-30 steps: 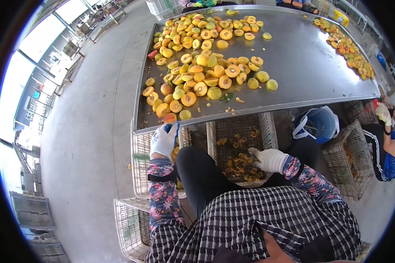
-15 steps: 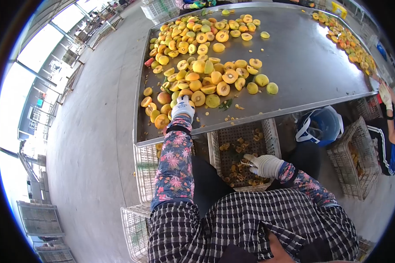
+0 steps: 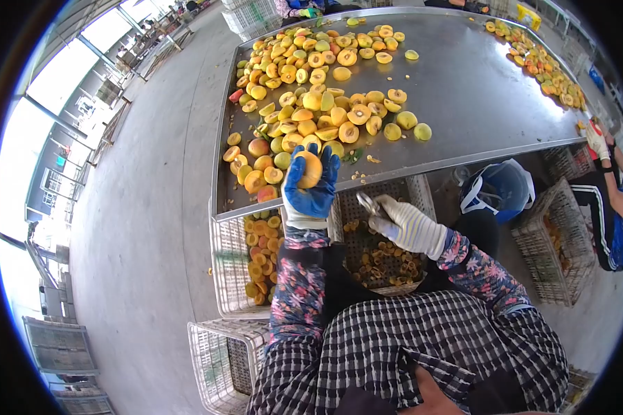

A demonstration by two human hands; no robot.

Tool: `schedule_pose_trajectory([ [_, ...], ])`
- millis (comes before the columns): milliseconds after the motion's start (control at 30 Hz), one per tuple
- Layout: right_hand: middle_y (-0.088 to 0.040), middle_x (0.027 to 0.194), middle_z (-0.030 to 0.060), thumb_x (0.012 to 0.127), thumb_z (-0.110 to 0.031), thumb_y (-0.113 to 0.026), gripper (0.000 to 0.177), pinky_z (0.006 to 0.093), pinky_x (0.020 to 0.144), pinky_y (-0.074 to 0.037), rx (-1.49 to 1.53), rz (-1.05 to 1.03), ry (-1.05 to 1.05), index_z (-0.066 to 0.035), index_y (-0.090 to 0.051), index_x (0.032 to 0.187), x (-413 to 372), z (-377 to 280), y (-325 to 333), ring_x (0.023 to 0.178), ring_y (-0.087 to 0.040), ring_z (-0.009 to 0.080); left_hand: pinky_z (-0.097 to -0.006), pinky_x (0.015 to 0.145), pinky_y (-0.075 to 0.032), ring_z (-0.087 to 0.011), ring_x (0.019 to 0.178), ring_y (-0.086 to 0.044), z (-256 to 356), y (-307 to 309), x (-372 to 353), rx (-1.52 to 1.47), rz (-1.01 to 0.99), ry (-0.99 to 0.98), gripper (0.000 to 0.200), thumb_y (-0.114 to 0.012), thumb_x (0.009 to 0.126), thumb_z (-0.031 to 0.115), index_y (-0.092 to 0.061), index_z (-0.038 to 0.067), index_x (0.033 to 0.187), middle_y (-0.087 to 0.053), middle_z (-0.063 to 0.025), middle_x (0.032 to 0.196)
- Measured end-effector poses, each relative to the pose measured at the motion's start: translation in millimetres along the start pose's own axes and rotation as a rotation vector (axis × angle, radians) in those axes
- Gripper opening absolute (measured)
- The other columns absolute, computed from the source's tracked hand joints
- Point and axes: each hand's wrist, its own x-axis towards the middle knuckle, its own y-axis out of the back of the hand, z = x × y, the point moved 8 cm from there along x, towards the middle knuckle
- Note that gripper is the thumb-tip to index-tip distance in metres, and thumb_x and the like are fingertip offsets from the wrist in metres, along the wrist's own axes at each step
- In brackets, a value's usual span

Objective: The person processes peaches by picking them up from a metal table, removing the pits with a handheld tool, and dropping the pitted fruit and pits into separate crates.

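Observation:
My left hand (image 3: 310,190), in a white glove with a blue coated palm, is turned palm up at the table's near edge. A yellow peach half (image 3: 309,170) lies in it, with the fingers curled around the fruit. My right hand (image 3: 410,227), in a pale knitted glove, is closed on a small shiny metal tool (image 3: 367,203) with a rounded end. The tool points toward my left hand, apart from the peach half. Halved and whole peaches (image 3: 308,114) are heaped on the metal table (image 3: 457,90) just beyond my left hand.
Below my right hand stands a crate (image 3: 429,200) with brownish scraps. Another crate (image 3: 232,270), left of it, holds peach halves. A white crate (image 3: 211,366) is nearer me. A blue bucket (image 3: 502,190) stands right. Another person's gloved hand (image 3: 597,142) is at the table's far right.
My left hand has come back from the heap toward me and turned palm up with a peach half in it. My right hand has risen from above the crate toward it with the metal tool.

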Motion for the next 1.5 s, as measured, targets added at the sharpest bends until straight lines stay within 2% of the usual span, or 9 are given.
schedule_pose_trajectory([
  [200,-0.068,0.083,0.0185,0.094,-0.024,-0.061,0.032,0.0462,0.063,-0.053,-0.271,0.287,0.283,-0.001,-0.048,0.112,14,-35,10,0.075,-0.067,0.0381,-0.0512,0.093,-0.053,-0.0331,0.111,-0.060,-30,-20,-39,0.201,-0.029,-0.050,0.067,-0.045,0.096,0.063,-0.049,0.003,0.127,-0.058,-0.0169,0.122],
  [533,-0.066,0.073,0.0196,0.094,-0.029,-0.059,0.037,0.0485,0.059,-0.052,-0.446,0.260,0.235,0.001,-0.047,0.112,6,-38,0,0.067,-0.066,0.0394,-0.0456,0.094,-0.054,-0.0321,0.108,-0.063,-42,-15,-50,0.365,-0.110,-0.083,0.059,-0.043,0.102,0.051,-0.041,0.001,0.133,-0.059,-0.0184,0.120],
  [667,-0.065,0.074,0.0210,0.094,-0.027,-0.059,0.036,0.0488,0.058,-0.051,-0.543,0.136,0.245,0.002,-0.046,0.111,0,-23,-4,0.067,-0.065,0.0410,-0.0392,0.089,-0.057,-0.0289,0.105,-0.064,-35,-19,-59,1.142,-0.396,-0.284,0.051,-0.045,0.104,0.037,-0.032,0.001,0.138,-0.061,-0.0184,0.118],
  [867,-0.064,0.076,0.0240,0.094,-0.026,-0.059,0.035,0.0487,0.064,-0.051,-0.272,0.089,0.136,0.003,-0.047,0.110,0,-8,-6,0.075,-0.064,0.0438,-0.0422,0.096,-0.052,-0.0279,0.104,-0.063,-51,-5,-46,0.341,-0.271,0.087,0.058,-0.034,0.104,0.050,-0.045,-0.001,0.130,-0.061,-0.0172,0.117],
  [967,-0.064,0.078,0.0253,0.094,-0.026,-0.059,0.035,0.0494,0.067,-0.050,-0.202,0.109,0.171,0.003,-0.048,0.110,7,-5,-7,0.078,-0.064,0.0443,-0.0410,0.095,-0.052,-0.0273,0.100,-0.064,-45,-18,-67,0.482,-0.073,-0.347,0.061,-0.030,0.105,0.051,-0.050,-0.003,0.126,-0.063,-0.0169,0.108],
  [1133,-0.065,0.085,0.0278,0.095,-0.024,-0.058,0.036,0.0495,0.069,-0.050,-0.472,-0.128,-0.012,0.004,-0.047,0.114,-2,-6,-10,0.084,-0.064,0.0446,-0.0353,0.086,-0.055,-0.0261,0.087,-0.068,-46,5,-50,0.964,-0.179,-0.146,0.061,-0.031,0.105,0.049,-0.060,-0.005,0.102,-0.069,-0.0174,0.094],
  [1233,-0.066,0.088,0.0244,0.097,-0.027,-0.058,0.036,0.0468,0.069,-0.051,-0.240,-0.062,0.043,0.002,-0.048,0.117,-5,0,-16,0.081,-0.066,0.0400,-0.0361,0.082,-0.057,-0.0270,0.087,-0.069,-48,-4,-49,1.060,-0.333,-0.118,0.061,-0.031,0.106,0.048,-0.059,-0.005,0.102,-0.070,-0.0186,0.094],
  [1433,-0.058,0.080,0.0042,0.100,-0.040,-0.054,0.037,0.0333,0.055,-0.048,0.400,-0.150,-0.173,-0.006,-0.052,0.116,-6,20,-39,0.058,-0.057,0.0167,-0.0402,0.076,-0.060,-0.0288,0.082,-0.070,-54,-7,-55,0.582,-0.131,-0.012,0.057,-0.035,0.105,0.046,-0.057,-0.006,0.104,-0.069,-0.0212,0.092],
  [1500,-0.053,0.073,0.0007,0.100,-0.043,-0.052,0.038,0.0296,0.047,-0.043,0.553,-0.229,-0.297,-0.008,-0.054,0.111,-16,9,-33,0.051,-0.051,0.0130,-0.0401,0.074,-0.060,-0.0288,0.080,-0.070,-50,-17,-52,0.922,-0.300,-0.091,0.056,-0.036,0.105,0.045,-0.058,-0.007,0.102,-0.068,-0.0212,0.091],
])
